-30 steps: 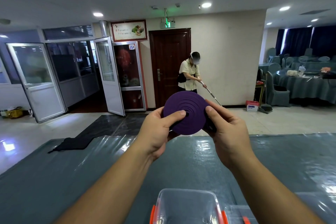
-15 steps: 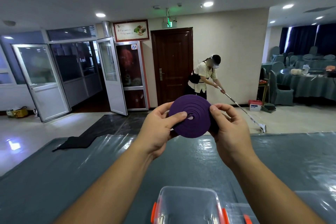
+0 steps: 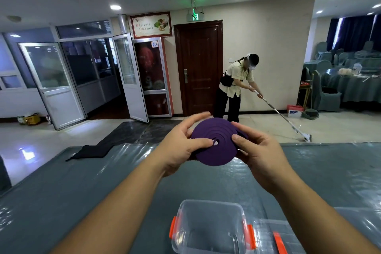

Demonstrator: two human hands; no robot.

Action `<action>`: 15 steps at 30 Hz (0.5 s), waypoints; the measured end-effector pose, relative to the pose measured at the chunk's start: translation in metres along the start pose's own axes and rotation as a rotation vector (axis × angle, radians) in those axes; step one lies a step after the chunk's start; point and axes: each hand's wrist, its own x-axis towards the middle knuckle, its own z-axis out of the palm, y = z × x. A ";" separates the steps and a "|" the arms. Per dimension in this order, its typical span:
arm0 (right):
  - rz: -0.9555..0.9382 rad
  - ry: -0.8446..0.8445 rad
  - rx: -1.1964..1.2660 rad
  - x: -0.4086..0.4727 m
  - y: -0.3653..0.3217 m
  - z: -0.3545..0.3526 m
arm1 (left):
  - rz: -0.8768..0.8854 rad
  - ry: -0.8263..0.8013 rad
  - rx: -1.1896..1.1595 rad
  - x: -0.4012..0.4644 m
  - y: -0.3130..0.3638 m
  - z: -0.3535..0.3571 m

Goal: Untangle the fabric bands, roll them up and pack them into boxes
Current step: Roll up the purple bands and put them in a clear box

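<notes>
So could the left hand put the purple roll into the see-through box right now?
Probably yes. The clear box sits open, lid off, on the table below and nearer than the left hand, with nothing between them. The right hand also grips the purple roll, so it would have to let go first.

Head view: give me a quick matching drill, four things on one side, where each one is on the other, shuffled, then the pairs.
Things:
1. purple band roll
2. clear box
3. black cloth
4. mop

Places:
A. on the far left edge of the table
B. on the floor past the table, held by a person in the background
C. held up between both hands
D. on the table at the near edge, below the hands

Pairs: 1-C, 2-D, 3-A, 4-B
</notes>
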 end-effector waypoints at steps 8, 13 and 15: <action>0.012 0.100 0.078 -0.006 0.014 -0.018 | -0.013 0.087 -0.143 0.000 -0.034 0.022; 0.088 0.132 0.069 -0.014 0.040 -0.029 | -0.058 0.214 -0.263 -0.002 -0.069 0.036; 0.129 0.110 0.063 -0.019 0.052 -0.031 | -0.097 0.253 -0.289 -0.002 -0.086 0.037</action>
